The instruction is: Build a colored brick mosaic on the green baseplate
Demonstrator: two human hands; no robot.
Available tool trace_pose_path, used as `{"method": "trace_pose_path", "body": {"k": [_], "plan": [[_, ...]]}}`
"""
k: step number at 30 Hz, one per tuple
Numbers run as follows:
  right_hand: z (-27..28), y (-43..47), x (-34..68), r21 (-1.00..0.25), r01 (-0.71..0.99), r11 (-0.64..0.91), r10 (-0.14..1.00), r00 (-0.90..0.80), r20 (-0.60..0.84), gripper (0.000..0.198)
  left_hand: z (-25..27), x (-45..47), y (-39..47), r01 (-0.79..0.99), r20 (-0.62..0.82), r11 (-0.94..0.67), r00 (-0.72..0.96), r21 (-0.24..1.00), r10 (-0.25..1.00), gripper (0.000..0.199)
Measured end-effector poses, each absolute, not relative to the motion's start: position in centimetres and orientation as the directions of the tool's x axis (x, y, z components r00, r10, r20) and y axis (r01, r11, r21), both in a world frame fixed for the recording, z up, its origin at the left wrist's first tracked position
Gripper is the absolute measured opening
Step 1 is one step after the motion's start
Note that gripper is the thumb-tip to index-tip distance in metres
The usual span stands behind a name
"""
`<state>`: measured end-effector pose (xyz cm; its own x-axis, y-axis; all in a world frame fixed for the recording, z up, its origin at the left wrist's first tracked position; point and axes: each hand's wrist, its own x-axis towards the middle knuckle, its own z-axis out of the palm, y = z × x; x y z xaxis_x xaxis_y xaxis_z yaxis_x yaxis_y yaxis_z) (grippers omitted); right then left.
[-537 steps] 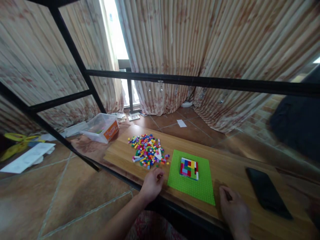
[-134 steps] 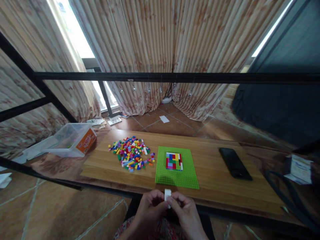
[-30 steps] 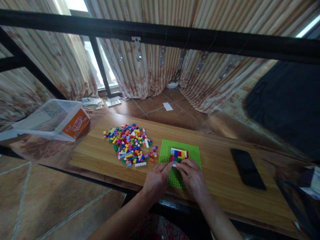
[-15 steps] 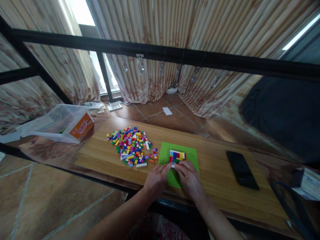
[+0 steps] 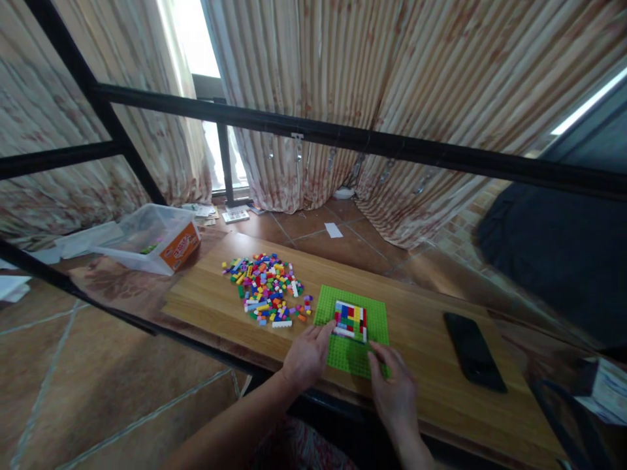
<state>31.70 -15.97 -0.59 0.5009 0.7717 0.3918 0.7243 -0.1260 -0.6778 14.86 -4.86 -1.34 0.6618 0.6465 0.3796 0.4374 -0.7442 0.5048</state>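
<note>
A green studded baseplate (image 5: pixel 350 359) lies on the wooden board. On it sits a flat rectangle of colourful toy bricks (image 5: pixel 351 318), red, blue, yellow and green, with white bricks along its edges. My left hand (image 5: pixel 308 358) is at the lower left corner of this rectangle, fingers stretched out and their tips against its edge. Over the plate's lower right part is my right hand (image 5: pixel 396 386), thumb and forefinger apart, with nothing visible between them. Its other fingers are partly hidden.
Left of the plate is a heap of loose mixed bricks (image 5: pixel 269 287). A black phone (image 5: pixel 474 352) lies to the right on the wooden board (image 5: pixel 421 326). At far left stands a clear plastic box (image 5: pixel 140 254) with an orange label. A black metal rail (image 5: pixel 333 130) crosses beyond.
My right hand has drawn back to the right from the brick rectangle, uncovering its lower white edge. My left hand stays at the corner. The view has shifted and tilted slightly.
</note>
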Motion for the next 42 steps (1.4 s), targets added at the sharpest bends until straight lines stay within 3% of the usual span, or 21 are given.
{"method": "trace_pose_path", "body": {"k": [4,8,15,19,24,33,42], "plan": [[-1.4,-17.3,30.6,-0.715,0.675,-0.182,0.779,0.542,0.314,0.033,-1.3,14.9,-5.0,0.443,0.389,-0.74,0.648,0.506,0.654,0.042],[-0.5,-16.6,29.1,-0.737,0.662,-0.132,0.785,0.524,0.33,0.032,-1.3,14.9,-5.3,0.437,0.435,-0.76,0.633,0.481,0.64,0.034],[3.9,-12.6,25.7,-0.745,0.666,0.013,0.887,0.336,0.316,0.025,-2.5,15.1,-5.6,0.437,0.453,-0.818,0.683,0.375,0.572,0.016],[5.1,-9.5,24.1,-0.726,0.686,0.051,0.941,0.21,0.265,0.023,-3.6,15.4,-5.7,0.435,0.446,-0.827,0.699,0.355,0.559,0.027],[4.7,-4.5,23.7,-0.648,0.761,-0.029,0.965,0.189,0.179,0.02,-4.7,15.7,-5.6,0.411,0.456,-0.853,0.722,0.322,0.521,0.035],[4.7,3.6,21.7,-0.352,0.917,-0.186,0.98,0.199,0.001,0.021,-4.5,15.6,-5.4,0.317,0.561,-0.867,0.666,0.385,0.492,0.037],[4.7,3.1,21.7,-0.443,0.867,-0.228,0.962,0.272,0.038,0.023,-3.6,15.0,-5.3,0.291,0.508,-0.837,0.686,0.463,0.52,0.037]]}}
